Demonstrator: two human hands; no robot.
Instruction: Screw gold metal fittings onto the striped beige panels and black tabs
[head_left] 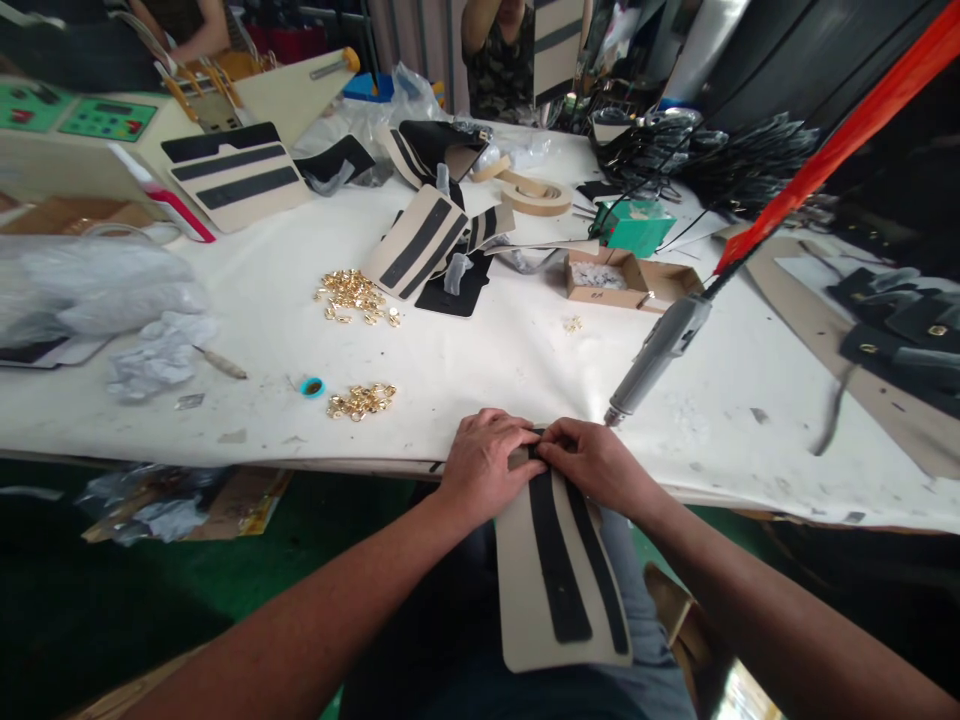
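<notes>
A beige panel (525,590) with two black strips hangs over the table's front edge and across my lap. My left hand (491,460) grips its upper end from the left, thumb and fingers closed on it. From the right, my right hand (589,460) pinches at the top of a black strip, its fingertips close to my left fingers; anything small between them is hidden. Just beyond my right hand hangs a grey electric screwdriver (660,350), tip down near the tabletop. Left of my hands lies a small pile of gold metal fittings (362,401) beside a blue cap (312,387).
A larger pile of gold fittings (352,294) lies farther back, near more striped panels (420,240). Cardboard boxes (604,277), a tape roll (536,195) and a green box (637,225) stand behind. An awl (221,362) lies left. People sit opposite.
</notes>
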